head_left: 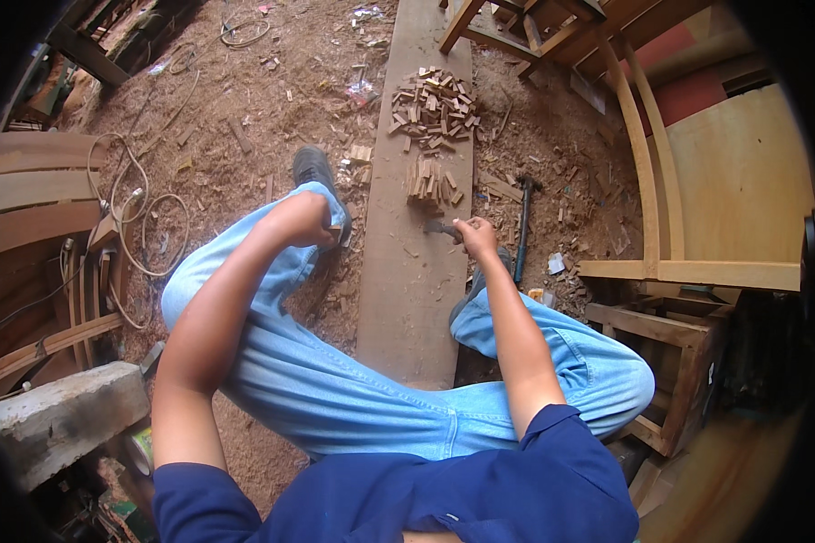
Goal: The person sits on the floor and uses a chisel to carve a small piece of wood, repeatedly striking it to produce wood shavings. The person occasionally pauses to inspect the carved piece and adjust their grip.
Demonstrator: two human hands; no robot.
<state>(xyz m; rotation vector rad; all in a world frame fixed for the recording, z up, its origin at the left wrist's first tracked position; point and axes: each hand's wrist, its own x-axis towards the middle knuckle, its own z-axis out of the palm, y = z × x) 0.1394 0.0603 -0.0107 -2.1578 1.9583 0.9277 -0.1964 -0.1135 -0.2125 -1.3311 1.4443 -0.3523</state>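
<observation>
I sit over a long wooden plank. My left hand is closed beside my left shoe and knee, with what looks like a small wooden piece in its fingers, mostly hidden. My right hand holds a dark, narrow flat tool or blade over the plank. Just beyond it is a tight group of pale wooden blocks, and farther up the plank a loose heap of darker small wooden pieces.
A hammer-like tool lies right of the plank. Wooden chair frames and a crate-like frame stand at the right. Cables, wooden boards and a concrete block are at the left. Shavings cover the ground.
</observation>
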